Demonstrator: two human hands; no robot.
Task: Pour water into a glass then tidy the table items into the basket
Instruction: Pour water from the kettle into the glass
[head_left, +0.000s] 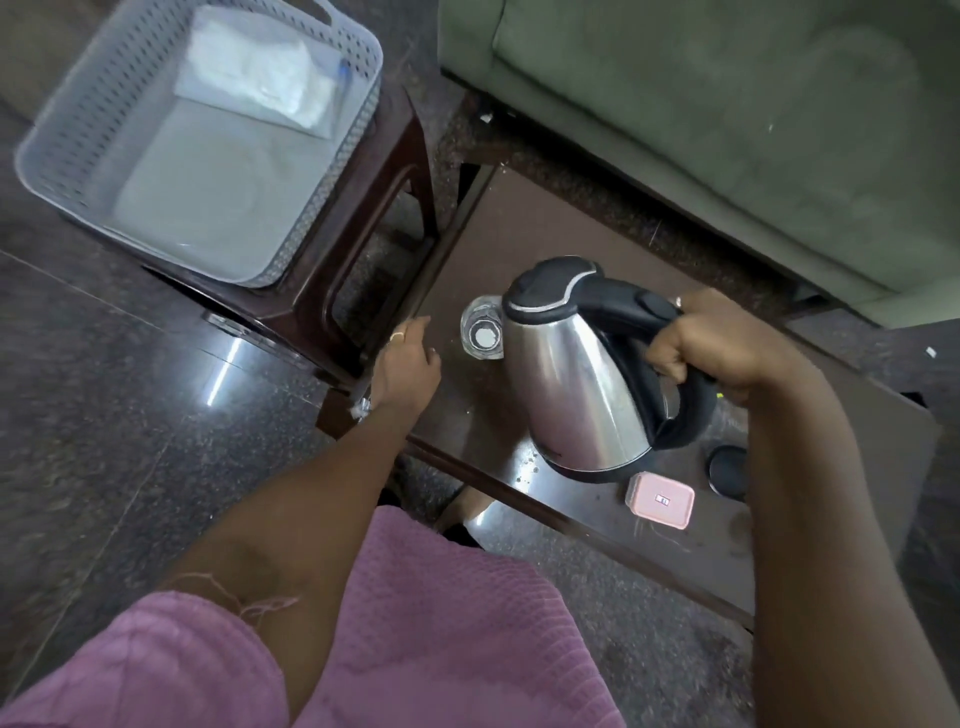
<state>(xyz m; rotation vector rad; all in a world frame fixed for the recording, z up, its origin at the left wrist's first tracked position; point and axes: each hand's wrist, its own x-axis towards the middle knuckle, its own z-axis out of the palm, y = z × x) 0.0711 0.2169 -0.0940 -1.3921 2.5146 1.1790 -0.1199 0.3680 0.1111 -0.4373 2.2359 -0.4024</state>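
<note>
A steel kettle (576, 379) with a black lid and handle hangs tilted over the dark table (478, 415), its spout right beside a clear glass (482, 335). My right hand (711, 345) is shut on the kettle's handle. My left hand (408, 364) rests near the table's left edge, just left of the glass, fingers loosely curled and holding nothing. A small pink lidded box (660, 500) lies near the table's front edge. The grey basket (78, 135) stands on a dark stool at upper left.
A white folded packet (260, 78) lies inside the basket. The black kettle base (727, 473) shows partly behind my right arm. A green sofa (727, 130) runs along the far side of the table. The dark stool (363, 218) stands close to the table's left corner.
</note>
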